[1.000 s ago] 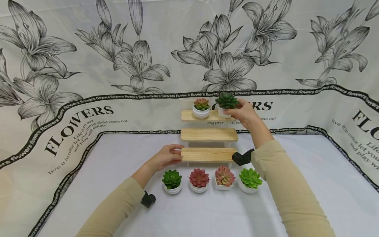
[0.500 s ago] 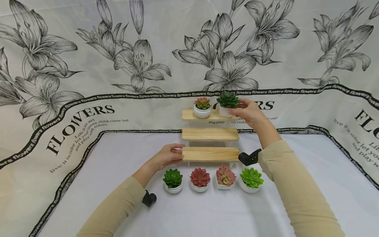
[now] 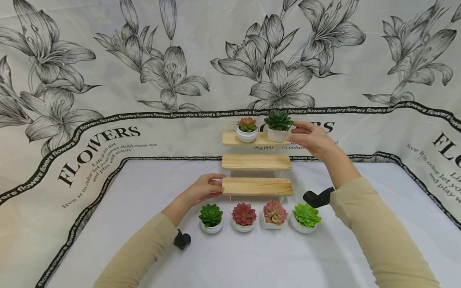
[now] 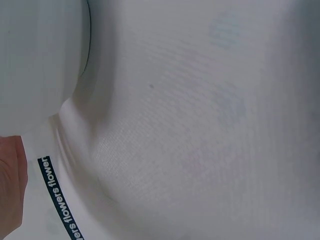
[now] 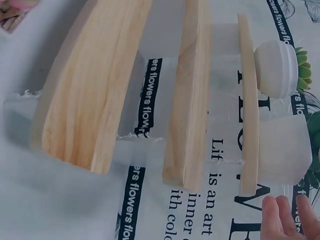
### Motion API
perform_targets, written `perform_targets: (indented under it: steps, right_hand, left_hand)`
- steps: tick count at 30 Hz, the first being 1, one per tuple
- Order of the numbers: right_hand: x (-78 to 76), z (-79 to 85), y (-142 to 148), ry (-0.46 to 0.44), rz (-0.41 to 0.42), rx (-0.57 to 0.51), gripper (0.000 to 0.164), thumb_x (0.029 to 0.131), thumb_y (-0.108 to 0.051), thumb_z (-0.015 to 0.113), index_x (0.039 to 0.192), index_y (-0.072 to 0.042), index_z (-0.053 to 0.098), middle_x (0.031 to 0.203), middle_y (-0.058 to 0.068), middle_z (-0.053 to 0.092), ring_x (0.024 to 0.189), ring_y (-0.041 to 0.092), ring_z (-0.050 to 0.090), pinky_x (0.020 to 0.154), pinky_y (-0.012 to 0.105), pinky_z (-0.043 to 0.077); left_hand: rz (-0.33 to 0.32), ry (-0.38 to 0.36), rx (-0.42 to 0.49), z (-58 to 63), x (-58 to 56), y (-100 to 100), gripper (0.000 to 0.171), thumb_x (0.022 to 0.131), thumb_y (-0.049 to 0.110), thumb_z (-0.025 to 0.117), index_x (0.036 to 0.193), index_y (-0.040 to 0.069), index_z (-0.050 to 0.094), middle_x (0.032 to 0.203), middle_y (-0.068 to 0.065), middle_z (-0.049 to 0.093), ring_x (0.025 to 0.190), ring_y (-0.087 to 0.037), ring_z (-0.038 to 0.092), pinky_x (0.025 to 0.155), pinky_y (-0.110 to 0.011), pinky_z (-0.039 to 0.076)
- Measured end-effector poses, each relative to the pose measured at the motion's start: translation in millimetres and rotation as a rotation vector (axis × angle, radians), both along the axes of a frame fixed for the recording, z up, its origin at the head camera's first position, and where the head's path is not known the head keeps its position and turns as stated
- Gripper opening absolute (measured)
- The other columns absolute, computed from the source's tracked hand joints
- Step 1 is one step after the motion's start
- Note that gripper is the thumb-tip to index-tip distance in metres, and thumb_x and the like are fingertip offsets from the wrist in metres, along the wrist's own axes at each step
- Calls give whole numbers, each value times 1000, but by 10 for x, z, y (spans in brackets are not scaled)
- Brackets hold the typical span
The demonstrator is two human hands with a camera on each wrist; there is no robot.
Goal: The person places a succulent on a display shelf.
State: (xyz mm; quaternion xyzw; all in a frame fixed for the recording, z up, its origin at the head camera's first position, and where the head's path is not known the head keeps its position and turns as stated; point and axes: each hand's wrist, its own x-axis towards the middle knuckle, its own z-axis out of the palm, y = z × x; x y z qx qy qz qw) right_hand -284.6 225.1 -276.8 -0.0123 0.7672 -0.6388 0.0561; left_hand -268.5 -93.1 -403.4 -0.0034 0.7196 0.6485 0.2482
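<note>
A dark green succulent [image 3: 278, 121] in a squarish white pot stands on the right of the top board of a three-tier wooden display stand [image 3: 256, 162]. My right hand [image 3: 312, 140] is just right of that pot, fingers extended; in the right wrist view its fingertips [image 5: 270, 212] are apart from the pot. On the same board, to the left, sits an orange-green succulent [image 3: 247, 129] in a round white pot. With thumb and fingers, my left hand [image 3: 200, 191] grips the left end of the lowest board. The left wrist view shows only part of this hand.
In front of the stand, a row of potted succulents stands on the white cloth: green [image 3: 211, 216], red [image 3: 244, 215], pink [image 3: 275, 214] and light green [image 3: 306, 217]. Behind the stand hangs a flower-printed cloth [image 3: 173, 84].
My right hand has let go of the dark green succulent's pot and drawn back to the right. The pot stays on the top board. My left hand keeps its place on the stand.
</note>
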Motion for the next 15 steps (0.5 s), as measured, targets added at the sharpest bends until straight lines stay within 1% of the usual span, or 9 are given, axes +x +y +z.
perform_targets:
  steps: [3, 7, 13, 15]
  right_hand:
    - [67, -3, 48, 11, 10, 35, 75, 89, -7, 63, 148, -4, 17, 145, 24, 23, 128, 29, 32, 110, 39, 29]
    - [171, -10, 116, 11, 33, 58, 76, 89, -10, 63, 148, -3, 16, 142, 22, 25, 122, 25, 37, 110, 40, 28]
    - [311, -40, 209, 17, 85, 77, 76, 90, -15, 62, 149, -5, 15, 144, 20, 24, 114, 18, 42, 110, 47, 25]
    - [364, -52, 234, 24, 99, 87, 75, 91, -16, 62, 149, -5, 15, 143, 20, 25, 112, 16, 43, 108, 48, 28]
  left_hand:
    - [0, 8, 3, 1, 5, 3, 49, 87, -4, 60, 133, 3, 48, 116, -19, 54, 93, -21, 58, 86, -34, 52]
    - [-8, 21, 25, -8, 13, -3, 49, 87, -6, 59, 133, 1, 47, 116, -19, 55, 91, -20, 58, 85, -33, 53]
    - [-20, 35, 32, -18, 32, -20, 49, 86, -7, 59, 134, 0, 46, 116, -20, 55, 91, -19, 58, 85, -32, 53]
    - [-24, 33, 29, -18, 38, -22, 49, 86, -6, 59, 134, 0, 46, 116, -20, 54, 91, -19, 58, 85, -32, 53]
